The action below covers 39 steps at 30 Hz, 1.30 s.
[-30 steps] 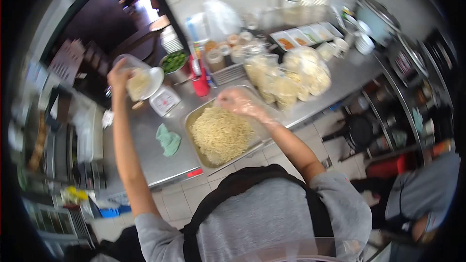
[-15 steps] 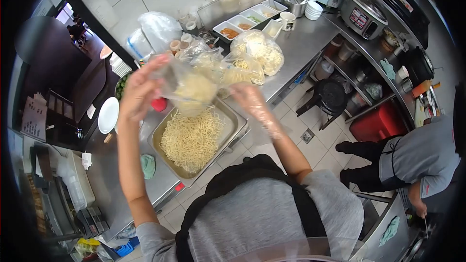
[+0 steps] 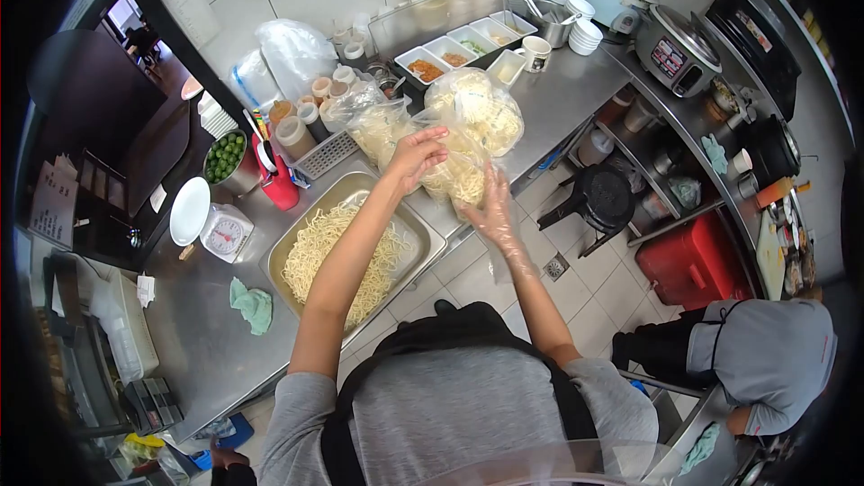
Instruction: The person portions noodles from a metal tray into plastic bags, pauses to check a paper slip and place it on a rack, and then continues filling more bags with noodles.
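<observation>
My bare left hand [image 3: 419, 160] is raised beside the clear plastic bags, fingers apart and holding nothing. My right hand [image 3: 493, 214], in a clear plastic glove, has thumb and fingers around the near side of a bag of noodles [image 3: 466, 184] at the counter's front edge. Behind it sits a bigger bag of pale noodles [image 3: 481, 108], and another noodle bag [image 3: 378, 129] lies to the left. Below my left forearm, a metal tray [image 3: 421, 256] holds a heap of loose yellow noodles [image 3: 319, 247], partly hidden by that arm.
Left of the tray are a kitchen scale [image 3: 227, 234], a green cloth [image 3: 251, 306], a red holder [image 3: 281, 187] and a pot of green limes [image 3: 225, 159]. White topping containers [image 3: 423, 65] line the back. A co-worker [image 3: 760, 360] bends at the right. A black stool [image 3: 598, 202] stands on the floor.
My left hand has come down and right from above the tray, where it held up a plastic bag of noodles. My right hand has moved slightly right and down. The co-worker has bent lower.
</observation>
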{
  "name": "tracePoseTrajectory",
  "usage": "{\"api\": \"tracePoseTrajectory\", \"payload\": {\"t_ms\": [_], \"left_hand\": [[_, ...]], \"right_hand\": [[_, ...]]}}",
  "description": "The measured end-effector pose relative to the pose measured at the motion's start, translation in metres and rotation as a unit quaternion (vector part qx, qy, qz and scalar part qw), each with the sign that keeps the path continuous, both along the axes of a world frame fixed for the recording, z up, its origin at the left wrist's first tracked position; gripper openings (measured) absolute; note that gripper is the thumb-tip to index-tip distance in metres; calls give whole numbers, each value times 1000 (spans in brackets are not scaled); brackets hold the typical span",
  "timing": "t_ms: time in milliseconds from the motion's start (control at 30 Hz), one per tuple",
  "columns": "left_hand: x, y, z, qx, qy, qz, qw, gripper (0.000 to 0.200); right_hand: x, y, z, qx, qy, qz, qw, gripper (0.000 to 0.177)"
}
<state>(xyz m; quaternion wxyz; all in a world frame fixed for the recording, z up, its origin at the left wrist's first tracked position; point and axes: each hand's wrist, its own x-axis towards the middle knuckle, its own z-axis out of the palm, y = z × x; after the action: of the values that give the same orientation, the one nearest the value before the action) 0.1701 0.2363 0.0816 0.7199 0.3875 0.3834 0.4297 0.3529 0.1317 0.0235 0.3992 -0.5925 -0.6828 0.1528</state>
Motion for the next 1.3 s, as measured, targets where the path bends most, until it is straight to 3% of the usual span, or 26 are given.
{"api": "tracePoseTrajectory", "payload": {"t_ms": [167, 333, 433, 567, 600, 667, 700, 767, 833, 933, 1033, 1067, 1300], "left_hand": [[-3, 0, 6, 3, 2, 4, 1000, 36], [-3, 7, -4, 7, -39, 34, 999, 39], [-8, -16, 16, 8, 1, 11, 1000, 40], [-60, -81, 48, 165, 143, 84, 972, 35], [-88, -97, 43, 232, 193, 131, 944, 32], [-147, -139, 37, 235, 267, 322, 877, 21], [-176, -165, 33, 172, 290, 426, 840, 16], [-255, -213, -18, 171, 380, 550, 724, 15], [-294, -265, -47, 38, 497, 583, 642, 18], [-331, -315, -144, 113, 834, 401, 362, 27], [-308, -318, -131, 31, 793, 409, 450, 39], [-316, -318, -136, 31, 796, 422, 432, 34], [-339, -304, -113, 67, 756, 427, 492, 11]], "right_hand": [[-30, 34, -30, 125, -59, -49, 989, 78], [-25, 82, -51, 126, -87, -17, 988, 81], [-16, 82, -40, 92, -84, 10, 992, 83], [-1, 57, -21, 13, -49, 28, 998, 99], [2, 51, -16, 20, -47, 30, 998, 101], [10, 38, -10, 14, -15, 42, 999, 111], [15, 33, -10, 18, -4, 32, 999, 112], [18, 25, -12, 30, 19, 14, 999, 114], [13, 10, 12, 14, 90, -20, 996, 113], [-1, 1, 26, 30, 177, -81, 981, 107], [-13, 7, 42, 74, 180, -120, 974, 100], [-20, 8, 53, 81, 190, -124, 971, 98], [-60, 19, 84, 131, 229, -111, 958, 85]]}}
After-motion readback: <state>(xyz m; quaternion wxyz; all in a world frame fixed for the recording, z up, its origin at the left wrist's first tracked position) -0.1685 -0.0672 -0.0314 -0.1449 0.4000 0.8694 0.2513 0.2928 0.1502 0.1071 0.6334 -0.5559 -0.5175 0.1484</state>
